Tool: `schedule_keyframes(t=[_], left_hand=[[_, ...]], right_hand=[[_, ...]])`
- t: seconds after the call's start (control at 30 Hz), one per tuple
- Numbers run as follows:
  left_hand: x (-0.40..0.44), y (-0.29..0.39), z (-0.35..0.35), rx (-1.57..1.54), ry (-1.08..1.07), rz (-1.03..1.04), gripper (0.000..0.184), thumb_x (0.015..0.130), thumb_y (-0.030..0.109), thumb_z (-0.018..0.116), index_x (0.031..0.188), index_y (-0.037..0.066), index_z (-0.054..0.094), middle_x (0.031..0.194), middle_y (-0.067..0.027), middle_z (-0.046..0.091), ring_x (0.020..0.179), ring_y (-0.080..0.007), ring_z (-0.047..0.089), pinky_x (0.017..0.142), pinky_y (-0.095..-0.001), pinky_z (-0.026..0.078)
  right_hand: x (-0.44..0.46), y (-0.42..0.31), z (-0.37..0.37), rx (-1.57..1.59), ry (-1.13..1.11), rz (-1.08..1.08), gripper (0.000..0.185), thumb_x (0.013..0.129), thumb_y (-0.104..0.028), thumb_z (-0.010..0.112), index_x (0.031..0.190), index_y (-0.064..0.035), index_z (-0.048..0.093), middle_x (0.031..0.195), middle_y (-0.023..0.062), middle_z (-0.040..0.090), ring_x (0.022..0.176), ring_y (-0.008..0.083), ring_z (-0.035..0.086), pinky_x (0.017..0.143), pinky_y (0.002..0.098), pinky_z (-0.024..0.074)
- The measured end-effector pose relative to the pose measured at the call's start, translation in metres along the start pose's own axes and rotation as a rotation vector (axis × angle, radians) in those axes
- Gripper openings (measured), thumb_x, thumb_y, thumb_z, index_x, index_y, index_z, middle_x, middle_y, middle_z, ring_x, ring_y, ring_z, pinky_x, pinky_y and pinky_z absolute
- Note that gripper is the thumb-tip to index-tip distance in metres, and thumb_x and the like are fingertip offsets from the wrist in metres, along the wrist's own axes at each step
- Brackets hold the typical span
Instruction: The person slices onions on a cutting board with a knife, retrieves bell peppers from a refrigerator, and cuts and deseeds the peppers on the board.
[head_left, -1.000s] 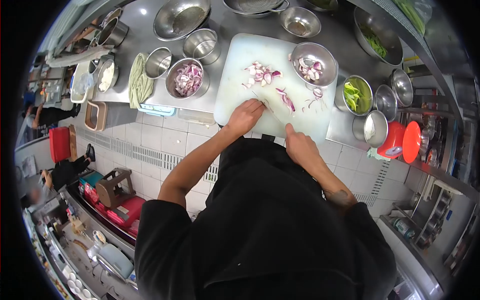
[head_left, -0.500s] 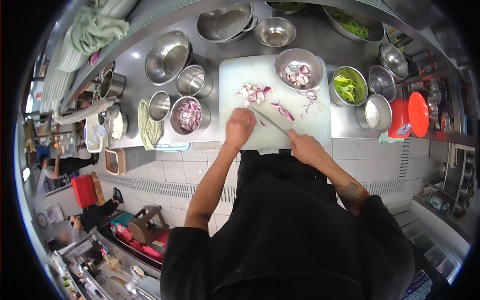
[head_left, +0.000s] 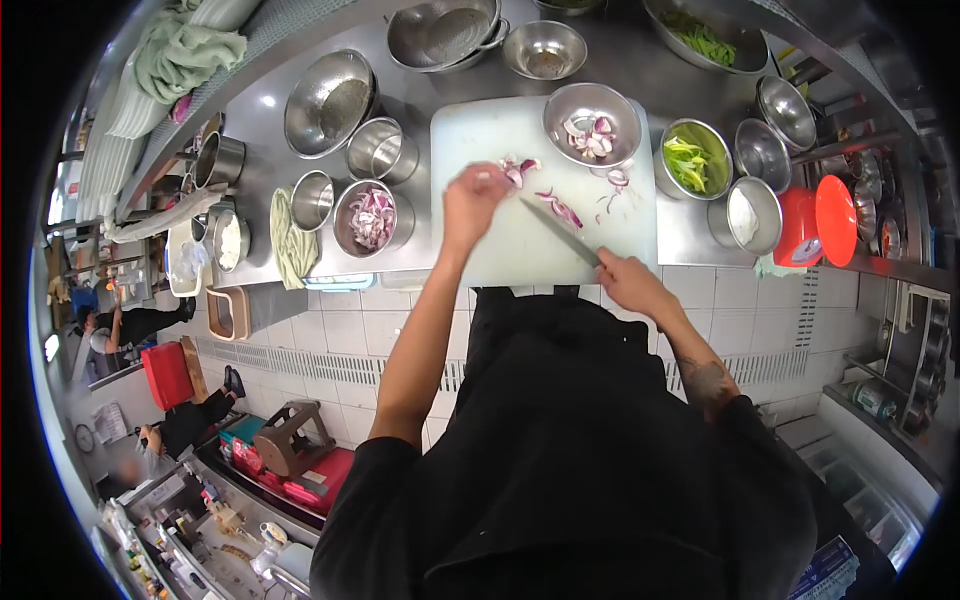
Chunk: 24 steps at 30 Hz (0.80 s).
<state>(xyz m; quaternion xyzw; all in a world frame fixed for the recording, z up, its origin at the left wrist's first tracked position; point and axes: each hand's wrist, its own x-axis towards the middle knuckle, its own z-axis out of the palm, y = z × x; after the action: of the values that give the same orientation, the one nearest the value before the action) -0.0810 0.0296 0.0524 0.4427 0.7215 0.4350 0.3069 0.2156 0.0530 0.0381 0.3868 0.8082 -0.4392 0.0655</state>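
On the white cutting board [head_left: 470, 240], my left hand [head_left: 474, 205] is at the left side of a small pile of cut red onion [head_left: 518, 172]. Its fingers are curled in on onion pieces, slightly blurred and partly hidden. My right hand [head_left: 635, 283] grips the handle of a knife [head_left: 562, 231], whose blade points up and left over the board. More onion slices [head_left: 560, 209] lie just beyond the blade. A steel bowl [head_left: 620, 120] holding onion chunks [head_left: 590, 137] stands on the board's far right part.
Left of the board are a pot of sliced red onion [head_left: 372, 217], steel pots [head_left: 382, 150] and a green cloth [head_left: 294, 240]. To the right stand a bowl of green vegetable pieces [head_left: 690, 165], a bowl of white stuff [head_left: 745, 218] and a red container [head_left: 798, 225]. Two people are at far left.
My left hand has moved forward onto the onion pile, covering its left part. The knife in my right hand has shifted slightly right, away from the pile. The view has shifted a little.
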Motion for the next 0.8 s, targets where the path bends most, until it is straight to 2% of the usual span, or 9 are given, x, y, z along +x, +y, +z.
schedule_keyframes(t=[0.07,0.13,0.23,0.3,0.33,0.4,0.43,0.5,0.8], left_hand=[[-0.031,-0.012,0.021,-0.371,-0.159,-0.264,0.018,0.084,0.004,0.072,0.101,0.000,0.067,0.085,-0.0120,0.074,0.077,-0.0129,0.069,0.063,-0.0277,0.051],[-0.052,-0.020,0.038,-0.520,-0.162,-0.487,0.019,0.085,0.003,0.072,0.099,-0.007,0.065,0.088,-0.0126,0.073,0.078,-0.0144,0.069,0.063,-0.0272,0.053],[-0.061,-0.024,0.045,-0.400,-0.085,-0.488,0.018,0.086,0.006,0.074,0.100,-0.003,0.066,0.093,-0.0122,0.071,0.075,-0.0163,0.069,0.065,-0.0282,0.054],[-0.069,-0.022,0.052,0.075,0.131,-0.096,0.015,0.087,0.009,0.073,0.100,0.003,0.068,0.099,-0.0110,0.066,0.071,-0.0213,0.068,0.067,-0.0314,0.055],[-0.070,-0.026,0.052,0.071,0.144,-0.101,0.015,0.087,0.009,0.073,0.100,0.003,0.068,0.099,-0.0110,0.066,0.071,-0.0213,0.068,0.067,-0.0314,0.055],[-0.074,-0.035,0.052,0.267,0.132,0.316,0.012,0.086,0.007,0.071,0.098,0.008,0.069,0.104,-0.0105,0.062,0.077,-0.0264,0.066,0.070,-0.0349,0.056],[-0.074,-0.038,0.050,0.264,0.134,0.312,0.012,0.086,0.007,0.071,0.098,0.008,0.069,0.104,-0.0105,0.062,0.077,-0.0264,0.066,0.070,-0.0349,0.056],[-0.070,-0.043,0.045,0.330,0.018,0.577,0.019,0.082,-0.001,0.067,0.100,0.006,0.067,0.106,-0.0091,0.062,0.091,-0.0276,0.063,0.077,-0.0371,0.056],[-0.062,-0.047,0.032,0.450,-0.176,0.701,0.037,0.068,-0.006,0.061,0.104,0.002,0.064,0.109,-0.0086,0.063,0.104,-0.0261,0.060,0.090,-0.0360,0.052]], right_hand=[[-0.003,-0.005,-0.012,0.057,-0.003,0.061,0.018,0.098,-0.020,0.050,0.106,-0.0051,0.046,0.078,0.0265,0.063,0.079,0.0492,0.061,0.070,0.0565,0.0444],[-0.003,-0.010,-0.010,0.058,-0.006,0.058,0.017,0.098,-0.020,0.051,0.106,-0.0051,0.046,0.078,0.0269,0.063,0.078,0.0494,0.061,0.070,0.0564,0.0439],[-0.001,-0.024,-0.008,-0.018,-0.032,0.080,0.018,0.095,-0.018,0.049,0.109,-0.0056,0.048,0.080,0.0267,0.065,0.078,0.0500,0.062,0.073,0.0585,0.0480],[-0.001,-0.034,-0.007,-0.111,0.004,0.054,0.020,0.094,-0.016,0.049,0.111,-0.0046,0.048,0.080,0.0277,0.065,0.077,0.0502,0.063,0.072,0.0593,0.0491],[0.000,-0.039,-0.009,-0.120,-0.003,0.046,0.020,0.094,-0.016,0.049,0.111,-0.0046,0.048,0.080,0.0277,0.065,0.077,0.0502,0.063,0.072,0.0593,0.0491],[-0.001,-0.049,-0.014,-0.178,-0.021,0.058,0.022,0.094,-0.015,0.048,0.111,-0.0015,0.046,0.080,0.0291,0.065,0.076,0.0503,0.064,0.070,0.0600,0.0497],[-0.001,-0.052,-0.015,-0.181,-0.025,0.058,0.022,0.094,-0.015,0.048,0.111,-0.0015,0.046,0.080,0.0291,0.065,0.076,0.0503,0.064,0.070,0.0600,0.0497],[-0.001,-0.056,-0.017,-0.209,-0.016,0.060,0.020,0.094,-0.014,0.048,0.108,0.0006,0.046,0.080,0.0294,0.066,0.074,0.0502,0.064,0.069,0.0597,0.0501],[-0.028,-0.075,-0.019,-0.259,-0.041,0.090,0.017,0.094,-0.010,0.046,0.106,0.0011,0.043,0.079,0.0304,0.066,0.076,0.0512,0.065,0.070,0.0608,0.0498]])
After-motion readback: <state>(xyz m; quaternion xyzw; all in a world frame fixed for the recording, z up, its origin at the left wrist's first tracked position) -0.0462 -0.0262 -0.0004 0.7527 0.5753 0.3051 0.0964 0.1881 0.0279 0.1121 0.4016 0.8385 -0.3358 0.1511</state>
